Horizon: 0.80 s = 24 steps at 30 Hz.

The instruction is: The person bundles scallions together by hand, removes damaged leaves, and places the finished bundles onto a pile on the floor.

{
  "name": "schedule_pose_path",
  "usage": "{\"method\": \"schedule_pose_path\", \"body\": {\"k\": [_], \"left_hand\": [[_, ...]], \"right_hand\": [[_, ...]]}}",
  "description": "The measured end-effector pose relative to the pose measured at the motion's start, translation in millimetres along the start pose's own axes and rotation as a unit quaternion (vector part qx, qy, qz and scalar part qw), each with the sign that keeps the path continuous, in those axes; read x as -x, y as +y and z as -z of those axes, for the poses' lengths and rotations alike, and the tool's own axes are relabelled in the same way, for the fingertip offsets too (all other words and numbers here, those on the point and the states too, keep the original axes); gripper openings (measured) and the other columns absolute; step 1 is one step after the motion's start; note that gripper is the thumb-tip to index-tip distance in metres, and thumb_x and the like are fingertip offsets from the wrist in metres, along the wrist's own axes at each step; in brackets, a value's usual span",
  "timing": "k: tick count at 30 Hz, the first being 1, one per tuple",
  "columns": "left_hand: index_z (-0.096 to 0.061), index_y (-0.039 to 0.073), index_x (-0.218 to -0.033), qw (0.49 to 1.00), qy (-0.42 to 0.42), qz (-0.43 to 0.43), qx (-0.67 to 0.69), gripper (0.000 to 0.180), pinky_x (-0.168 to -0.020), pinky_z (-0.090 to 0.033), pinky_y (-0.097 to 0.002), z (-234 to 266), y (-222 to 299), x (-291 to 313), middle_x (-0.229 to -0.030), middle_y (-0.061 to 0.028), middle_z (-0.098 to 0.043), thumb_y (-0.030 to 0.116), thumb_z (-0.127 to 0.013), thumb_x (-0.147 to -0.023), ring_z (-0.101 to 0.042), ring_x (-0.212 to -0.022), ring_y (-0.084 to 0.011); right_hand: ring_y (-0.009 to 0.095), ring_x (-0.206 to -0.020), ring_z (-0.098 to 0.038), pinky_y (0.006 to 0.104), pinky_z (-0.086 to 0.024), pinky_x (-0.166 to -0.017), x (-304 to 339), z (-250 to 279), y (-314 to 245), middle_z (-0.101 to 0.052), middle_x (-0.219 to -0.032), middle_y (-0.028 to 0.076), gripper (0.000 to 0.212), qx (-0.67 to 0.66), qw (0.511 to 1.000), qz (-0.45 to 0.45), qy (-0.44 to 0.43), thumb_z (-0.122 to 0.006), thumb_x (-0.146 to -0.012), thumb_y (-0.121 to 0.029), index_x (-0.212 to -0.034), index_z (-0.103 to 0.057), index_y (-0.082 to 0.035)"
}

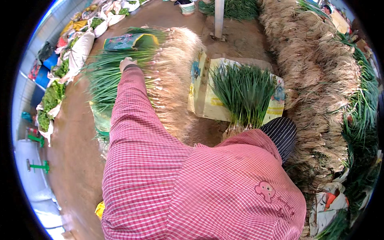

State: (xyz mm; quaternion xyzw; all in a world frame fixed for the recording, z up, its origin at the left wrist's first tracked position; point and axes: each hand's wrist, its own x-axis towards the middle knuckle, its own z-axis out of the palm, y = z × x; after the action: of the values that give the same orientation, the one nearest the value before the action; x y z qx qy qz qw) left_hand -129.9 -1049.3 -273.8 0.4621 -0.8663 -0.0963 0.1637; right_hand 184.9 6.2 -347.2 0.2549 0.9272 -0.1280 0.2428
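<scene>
My left hand (127,63) reaches far forward onto the leaves of a wide layer of green onions (104,76). Its fingers look curled down among the leaves, and what they hold, if anything, is hidden. The onions' pale bulbs and long tan roots (176,80) point to the right. Just beyond the hand, a blue-green printed sack (132,42) lies on the leaves. In front of me, a separate bunch of green onions (244,94) rests on a flattened yellow-white sack (212,106), leaves pointing away. My right hand does not show; its checked sleeve bends near this bunch's roots.
A long, high bank of green onions (320,80), roots facing inward, runs down the right side. A metal post (219,20) stands ahead, with a white bucket (187,8) to its left. White sacks (81,52) of leafy greens line the left wall.
</scene>
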Motion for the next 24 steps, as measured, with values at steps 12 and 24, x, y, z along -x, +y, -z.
{"method": "schedule_pose_path", "body": {"k": [12,24], "left_hand": [[-0.069,0.015,-0.108,0.988,-0.068,-0.055,-0.130,0.031,-0.088,-0.053,-0.0419,-15,1,-28,-0.111,-0.0145,-0.067,0.038,-0.058,-0.089,-0.065,-0.102,-0.0286],[-0.063,0.004,-0.106,0.640,-0.173,-0.226,0.714,0.017,-0.075,-0.051,-0.0299,27,290,276,-0.102,-0.0073,-0.066,0.012,-0.061,-0.091,-0.063,-0.084,-0.0151]], "right_hand": [[0.037,-0.090,-0.064,0.0472,-0.051,-0.077,14,2,0,-0.065,-0.098,0.025,0.031,0.035,0.999,-0.008,-0.003,-0.056,-0.092,-0.017,-0.114,-0.061,0.004],[0.037,-0.087,-0.064,0.0428,-0.050,-0.077,83,25,26,-0.068,-0.095,0.021,0.033,-0.067,0.968,0.043,0.238,-0.059,-0.091,-0.030,-0.104,-0.067,-0.001]]}}
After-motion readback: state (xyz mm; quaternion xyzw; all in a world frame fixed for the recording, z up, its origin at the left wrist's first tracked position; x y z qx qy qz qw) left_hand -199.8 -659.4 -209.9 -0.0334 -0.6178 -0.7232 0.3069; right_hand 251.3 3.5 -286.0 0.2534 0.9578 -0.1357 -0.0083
